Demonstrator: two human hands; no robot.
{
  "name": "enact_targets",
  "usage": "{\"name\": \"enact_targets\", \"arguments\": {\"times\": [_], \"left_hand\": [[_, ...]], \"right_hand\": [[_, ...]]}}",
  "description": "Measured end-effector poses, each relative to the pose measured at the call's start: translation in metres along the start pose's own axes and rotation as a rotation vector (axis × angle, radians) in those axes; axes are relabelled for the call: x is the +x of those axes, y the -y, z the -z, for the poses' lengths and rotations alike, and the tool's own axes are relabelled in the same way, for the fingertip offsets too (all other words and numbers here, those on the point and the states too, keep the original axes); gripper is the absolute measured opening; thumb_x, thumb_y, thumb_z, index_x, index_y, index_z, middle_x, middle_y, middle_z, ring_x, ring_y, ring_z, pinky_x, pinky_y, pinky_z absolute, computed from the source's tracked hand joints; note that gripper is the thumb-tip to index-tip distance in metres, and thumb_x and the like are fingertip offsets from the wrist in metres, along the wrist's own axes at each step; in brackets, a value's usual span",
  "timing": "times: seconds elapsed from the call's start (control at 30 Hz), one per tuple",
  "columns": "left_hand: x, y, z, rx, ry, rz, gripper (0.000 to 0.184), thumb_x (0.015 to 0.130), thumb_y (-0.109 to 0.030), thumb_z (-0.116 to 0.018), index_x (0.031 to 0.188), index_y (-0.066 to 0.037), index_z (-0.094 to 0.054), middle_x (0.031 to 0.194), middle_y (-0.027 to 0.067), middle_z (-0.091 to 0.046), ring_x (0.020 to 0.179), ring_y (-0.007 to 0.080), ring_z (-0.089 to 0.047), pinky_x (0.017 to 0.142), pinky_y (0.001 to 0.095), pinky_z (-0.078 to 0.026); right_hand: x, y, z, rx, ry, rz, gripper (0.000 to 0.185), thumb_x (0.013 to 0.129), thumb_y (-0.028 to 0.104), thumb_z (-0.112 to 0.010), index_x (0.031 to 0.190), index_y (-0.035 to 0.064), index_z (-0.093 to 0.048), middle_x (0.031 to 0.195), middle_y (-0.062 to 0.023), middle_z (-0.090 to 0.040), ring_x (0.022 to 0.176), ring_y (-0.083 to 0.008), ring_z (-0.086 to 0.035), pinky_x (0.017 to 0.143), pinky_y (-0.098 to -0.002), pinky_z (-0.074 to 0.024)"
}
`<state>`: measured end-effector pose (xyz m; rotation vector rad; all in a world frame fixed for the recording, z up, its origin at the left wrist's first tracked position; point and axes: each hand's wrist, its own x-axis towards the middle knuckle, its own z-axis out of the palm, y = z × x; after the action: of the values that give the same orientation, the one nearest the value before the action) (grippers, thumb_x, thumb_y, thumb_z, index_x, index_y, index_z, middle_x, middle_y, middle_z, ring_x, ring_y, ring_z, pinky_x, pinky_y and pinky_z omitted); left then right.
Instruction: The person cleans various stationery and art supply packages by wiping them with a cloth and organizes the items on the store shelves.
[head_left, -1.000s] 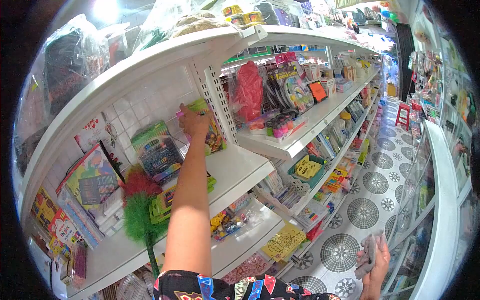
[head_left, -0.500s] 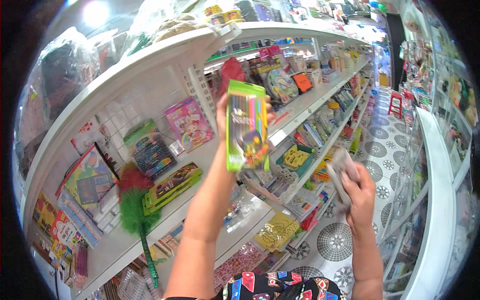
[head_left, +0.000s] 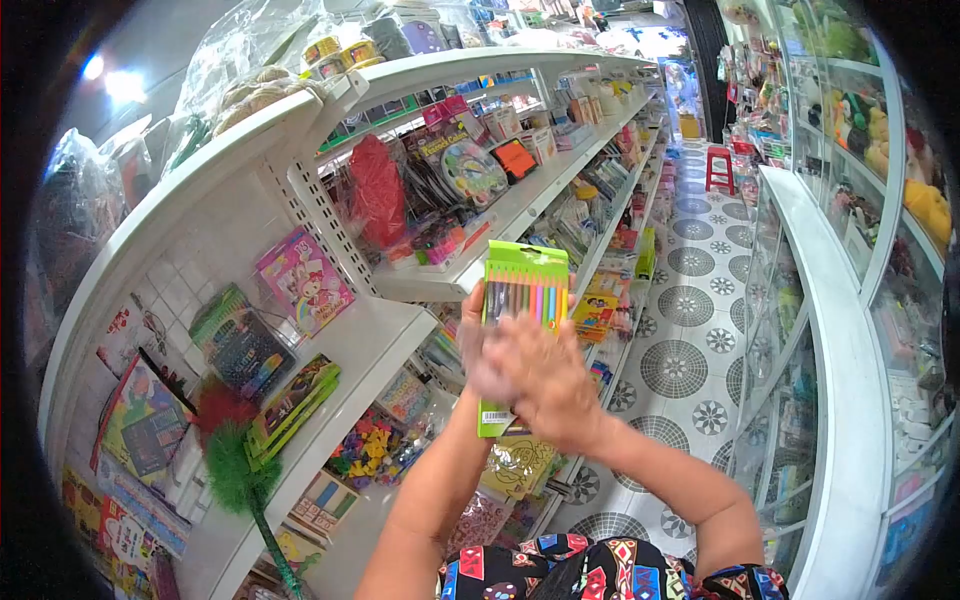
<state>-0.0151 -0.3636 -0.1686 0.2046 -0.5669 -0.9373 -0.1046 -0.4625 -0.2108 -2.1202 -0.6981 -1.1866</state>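
Note:
A green box of colored pencils (head_left: pixel 525 275) is held upright in front of me, its row of colored tips showing. My left hand (head_left: pixel 474 325) grips it from behind and along its left edge. Across the front of the box lies my right hand (head_left: pixel 545 385), blurred by motion, with a greyish cloth (head_left: pixel 488 365) pressed under its fingers. On the shelf to the left stand a pink picture pack (head_left: pixel 306 282) and a dark pack of pens (head_left: pixel 245 345). More green boxes (head_left: pixel 292 408) lie beside a red and green duster (head_left: pixel 235 455).
White shelves (head_left: pixel 400 325) of stationery run along the left. A glass display case (head_left: pixel 815 290) lines the right side. Between them a patterned tile floor (head_left: pixel 672 368) leads back to a red stool (head_left: pixel 720 170). Plastic-wrapped goods sit on the top shelf.
My left hand took the pencil box from the shelf and brought it down in front of me. My right hand moved left onto the box with the cloth. The view turned right.

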Motion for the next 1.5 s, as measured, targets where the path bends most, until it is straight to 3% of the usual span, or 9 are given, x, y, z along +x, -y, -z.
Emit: {"name": "enact_targets", "arguments": {"times": [0.13, 0.27, 0.47, 0.57, 0.8, 1.03, 1.27, 1.43, 1.5], "left_hand": [[0.002, -0.001, 0.023, 0.277, -0.053, -0.155, 0.083, 0.088, -0.058, -0.044, 0.14, 0.004, -0.028, 0.135, 0.0306, -0.039, 0.115, 0.0406, -0.052, 0.089, 0.0491, -0.053], [-0.004, 0.014, 0.017, 0.202, -0.099, -0.097, 0.075, 0.087, -0.053, -0.049, 0.136, 0.003, -0.037, 0.133, 0.0244, -0.045, 0.114, 0.0356, -0.054, 0.093, 0.051, -0.049], [-0.011, 0.023, 0.033, 0.081, -0.13, -0.208, 0.044, 0.09, -0.038, -0.053, 0.118, -0.005, -0.057, 0.117, 0.0159, -0.061, 0.105, 0.0251, -0.061, 0.092, 0.043, -0.05], [-0.011, 0.019, 0.037, 0.078, -0.129, -0.215, 0.043, 0.09, -0.038, -0.053, 0.115, -0.004, -0.06, 0.114, 0.0156, -0.063, 0.102, 0.026, -0.063, 0.091, 0.0421, -0.051], [-0.004, 0.005, 0.038, 0.281, -0.206, -0.359, 0.059, 0.087, -0.045, -0.051, 0.125, 0.0, -0.052, 0.119, 0.0211, -0.059, 0.102, 0.0374, -0.061, 0.094, 0.049, -0.048], [-0.012, -0.008, 0.042, 0.181, -0.234, -0.35, 0.062, 0.085, -0.053, -0.048, 0.123, -0.004, -0.055, 0.121, 0.0235, -0.055, 0.113, 0.0437, -0.052, 0.094, 0.0611, -0.043], [-0.004, 0.013, 0.056, 0.452, -0.649, -0.481, 0.062, 0.08, -0.06, -0.056, 0.113, -0.007, -0.052, 0.101, 0.0125, -0.054, 0.095, 0.0315, -0.06, 0.078, 0.0478, -0.056], [-0.006, 0.023, 0.053, 0.589, -0.931, -0.619, 0.075, 0.07, -0.061, -0.071, 0.118, -0.01, -0.046, 0.098, 0.0087, -0.049, 0.089, 0.0237, -0.057, 0.072, 0.0394, -0.055], [-0.015, 0.027, 0.037, 0.55, -0.708, -0.695, 0.086, 0.069, -0.058, -0.074, 0.131, -0.008, -0.041, 0.106, 0.0096, -0.052, 0.106, 0.0241, -0.052, 0.093, 0.0435, -0.046]], "right_hand": [[-0.04, 0.007, -0.01, -0.002, 0.115, 0.118, 0.056, 0.072, 0.012, -0.063, 0.127, 0.0167, -0.055, 0.141, -0.0113, -0.044, 0.135, -0.0279, -0.035, 0.115, -0.0508, -0.0067], [-0.033, -0.02, 0.001, 0.003, 0.058, 0.189, 0.056, 0.071, 0.008, -0.059, 0.126, 0.0139, -0.056, 0.14, -0.0126, -0.046, 0.135, -0.0283, -0.035, 0.115, -0.0484, -0.0095], [0.01, -0.072, 0.021, -0.147, -0.232, -0.204, 0.046, 0.078, 0.006, -0.057, 0.124, 0.007, -0.054, 0.136, -0.0155, -0.048, 0.13, -0.0324, -0.041, 0.111, -0.0477, -0.0213], [-0.005, -0.073, 0.0, 0.324, -0.336, -0.433, 0.04, 0.085, 0.006, -0.054, 0.125, 0.0027, -0.051, 0.135, -0.0199, -0.047, 0.128, -0.0336, -0.043, 0.107, -0.0406, -0.032], [-0.061, -0.012, -0.014, 0.781, -0.115, -0.776, 0.03, 0.094, 0.011, -0.05, 0.121, -0.0018, -0.05, 0.108, -0.0005, -0.057, 0.099, -0.0092, -0.051, 0.089, -0.0277, -0.0416], [-0.09, 0.019, 0.002, 0.382, -0.084, -0.437, 0.039, 0.075, 0.002, -0.064, 0.112, -0.0034, -0.052, 0.102, -0.014, -0.056, 0.087, -0.0266, -0.055, 0.08, -0.0341, -0.0445], [-0.063, 0.011, -0.004, 0.029, -0.122, 0.032, 0.062, 0.061, -0.004, -0.064, 0.122, 0.0005, -0.049, 0.117, -0.0164, -0.053, 0.109, -0.0355, -0.052, 0.097, -0.0443, -0.0427], [-0.06, -0.011, -0.003, 0.181, -0.296, -0.182, 0.053, 0.07, 0.001, -0.071, 0.119, 0.0009, -0.05, 0.104, -0.0121, -0.061, 0.095, -0.0271, -0.062, 0.083, -0.0346, -0.0511], [-0.059, -0.012, 0.006, 0.37, -0.393, -0.528, 0.045, 0.075, 0.001, -0.07, 0.117, 0.0004, -0.051, 0.1, -0.0095, -0.062, 0.092, -0.0211, -0.063, 0.081, -0.0317, -0.0512]]}}
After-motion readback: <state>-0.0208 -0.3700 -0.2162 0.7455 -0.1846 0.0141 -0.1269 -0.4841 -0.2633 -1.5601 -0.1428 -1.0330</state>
